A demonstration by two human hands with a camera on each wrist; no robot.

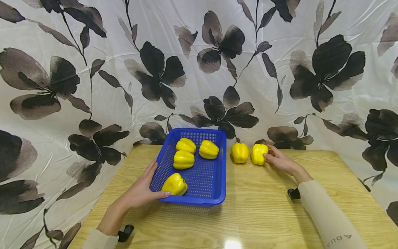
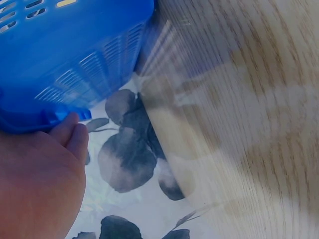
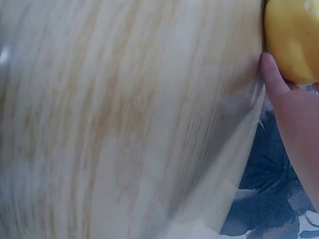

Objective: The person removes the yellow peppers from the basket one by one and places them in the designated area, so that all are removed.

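Observation:
A blue plastic basket (image 1: 199,200) with perforated sides stands left of centre, holding several yellow bell peppers (image 1: 209,149). My left hand (image 1: 141,190) grips its left rim near the front corner, thumb over the edge and fingers along the outside. In the left wrist view, fingertips hook the rim of the basket (image 2: 99,50). To the basket's right, two more yellow bell peppers sit side by side. My right hand (image 1: 281,160) holds the right-hand pepper (image 1: 259,154), thumb at its near side and fingers behind. The other pepper (image 1: 240,153) stands just left of it, untouched.
The wood-grain table (image 1: 261,207) extends in front of and right of the basket. Behind it hangs a white cloth (image 1: 192,86) with dark flower prints, close to the table's back edge. A black strap end (image 1: 293,194) sticks out at the right wrist.

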